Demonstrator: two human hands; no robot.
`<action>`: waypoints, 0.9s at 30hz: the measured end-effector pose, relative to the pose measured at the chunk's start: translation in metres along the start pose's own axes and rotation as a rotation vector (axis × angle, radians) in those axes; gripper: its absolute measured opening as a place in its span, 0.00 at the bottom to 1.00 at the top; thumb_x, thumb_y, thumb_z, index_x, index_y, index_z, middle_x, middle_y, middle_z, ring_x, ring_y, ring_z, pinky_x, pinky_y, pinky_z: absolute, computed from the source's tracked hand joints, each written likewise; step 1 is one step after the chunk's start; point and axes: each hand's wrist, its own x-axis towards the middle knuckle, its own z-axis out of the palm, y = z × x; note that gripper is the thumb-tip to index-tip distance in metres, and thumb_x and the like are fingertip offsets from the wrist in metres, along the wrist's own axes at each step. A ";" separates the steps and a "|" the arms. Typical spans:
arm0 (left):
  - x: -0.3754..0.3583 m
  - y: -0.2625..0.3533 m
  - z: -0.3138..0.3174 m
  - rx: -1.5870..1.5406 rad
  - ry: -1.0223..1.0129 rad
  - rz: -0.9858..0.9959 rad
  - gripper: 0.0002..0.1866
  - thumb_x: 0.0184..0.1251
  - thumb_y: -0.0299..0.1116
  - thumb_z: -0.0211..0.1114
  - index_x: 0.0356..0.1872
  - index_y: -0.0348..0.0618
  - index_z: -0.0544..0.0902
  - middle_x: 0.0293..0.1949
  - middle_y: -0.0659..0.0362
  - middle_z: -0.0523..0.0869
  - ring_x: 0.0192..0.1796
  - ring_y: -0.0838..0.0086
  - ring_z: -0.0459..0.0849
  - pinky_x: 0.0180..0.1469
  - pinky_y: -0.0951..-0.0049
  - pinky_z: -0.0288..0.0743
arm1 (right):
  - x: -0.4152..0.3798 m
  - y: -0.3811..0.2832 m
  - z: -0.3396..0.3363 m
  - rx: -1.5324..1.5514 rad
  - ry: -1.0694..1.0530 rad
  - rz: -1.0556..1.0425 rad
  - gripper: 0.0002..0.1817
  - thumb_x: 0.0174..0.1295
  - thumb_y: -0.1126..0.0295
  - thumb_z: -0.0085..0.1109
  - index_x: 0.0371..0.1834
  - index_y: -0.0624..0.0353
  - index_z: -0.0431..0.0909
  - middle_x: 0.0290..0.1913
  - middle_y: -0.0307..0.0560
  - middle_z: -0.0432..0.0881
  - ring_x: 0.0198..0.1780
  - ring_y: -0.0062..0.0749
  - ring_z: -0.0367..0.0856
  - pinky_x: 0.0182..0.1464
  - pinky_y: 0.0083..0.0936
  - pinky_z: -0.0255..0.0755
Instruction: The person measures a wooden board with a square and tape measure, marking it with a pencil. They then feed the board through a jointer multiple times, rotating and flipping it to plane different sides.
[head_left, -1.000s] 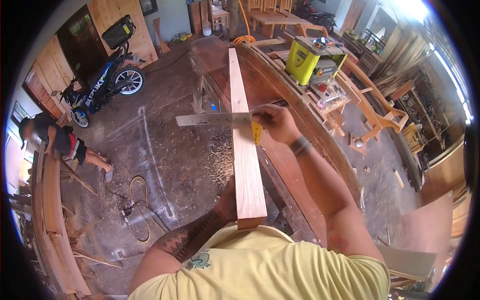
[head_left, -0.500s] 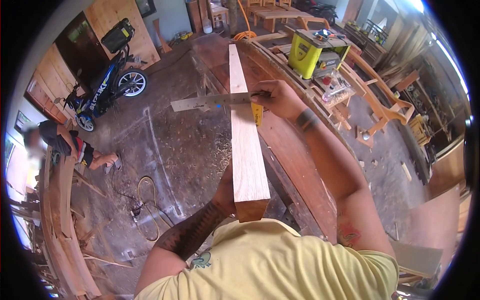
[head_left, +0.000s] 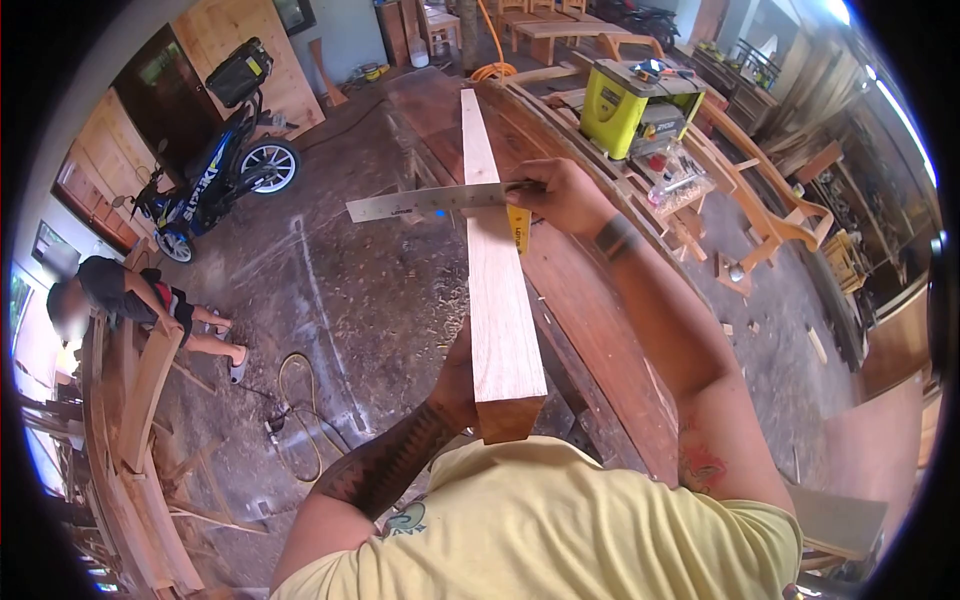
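A long squared wooden beam (head_left: 502,320) runs from near my chest away over the reddish-brown plank bench (head_left: 590,310). My left hand (head_left: 458,385) grips the beam's left side near its close end, its fingers partly hidden beneath. Above the far half, my right hand (head_left: 545,190) is closed on a try square. The metal blade (head_left: 430,201) lies across the beam's top and sticks out to the left. Its yellow handle (head_left: 518,230) sits against the beam's right side. Something small and dark shows between the right fingers.
A green planer (head_left: 625,105) stands at the upper right beside wooden chair frames (head_left: 745,150). A motorcycle (head_left: 215,180) is parked at the left. Below it another person (head_left: 130,290) bends over curved timber (head_left: 145,400). A coiled cord (head_left: 300,410) lies on the floor.
The person at the left has shifted, with a hand now on the curved timber and the legs apart. My hands, the beam and the square stay almost the same.
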 end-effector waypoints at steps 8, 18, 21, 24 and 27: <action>0.003 0.000 0.020 0.051 -0.156 0.022 0.40 0.79 0.68 0.63 0.79 0.49 0.75 0.69 0.57 0.86 0.67 0.65 0.87 0.71 0.56 0.81 | 0.003 0.003 -0.002 0.025 -0.011 -0.009 0.12 0.72 0.66 0.74 0.50 0.63 0.89 0.39 0.49 0.92 0.41 0.29 0.90 0.47 0.32 0.83; 0.006 0.001 0.014 0.118 0.019 0.033 0.42 0.78 0.71 0.61 0.79 0.50 0.75 0.69 0.57 0.87 0.69 0.64 0.86 0.74 0.55 0.79 | 0.007 0.015 -0.001 0.029 -0.009 -0.048 0.13 0.72 0.67 0.74 0.52 0.63 0.89 0.40 0.48 0.91 0.40 0.27 0.88 0.46 0.31 0.82; 0.007 0.002 0.013 0.134 0.015 0.029 0.42 0.79 0.71 0.59 0.79 0.50 0.75 0.69 0.56 0.86 0.69 0.64 0.86 0.75 0.55 0.78 | 0.007 0.015 -0.002 0.029 -0.007 -0.060 0.13 0.72 0.67 0.74 0.52 0.63 0.89 0.40 0.48 0.91 0.40 0.27 0.88 0.46 0.31 0.82; 0.005 0.003 0.021 0.187 0.058 0.047 0.42 0.80 0.71 0.58 0.79 0.49 0.74 0.69 0.56 0.86 0.69 0.64 0.86 0.75 0.55 0.78 | 0.007 0.013 -0.001 0.042 0.001 -0.071 0.13 0.72 0.67 0.74 0.52 0.64 0.88 0.39 0.47 0.91 0.40 0.27 0.88 0.46 0.30 0.82; 0.006 0.002 0.026 0.226 0.121 0.067 0.42 0.80 0.71 0.58 0.79 0.49 0.75 0.69 0.56 0.86 0.70 0.64 0.86 0.75 0.55 0.78 | 0.006 0.011 0.001 0.113 -0.003 -0.017 0.13 0.72 0.67 0.74 0.51 0.64 0.88 0.39 0.47 0.91 0.40 0.27 0.88 0.46 0.31 0.82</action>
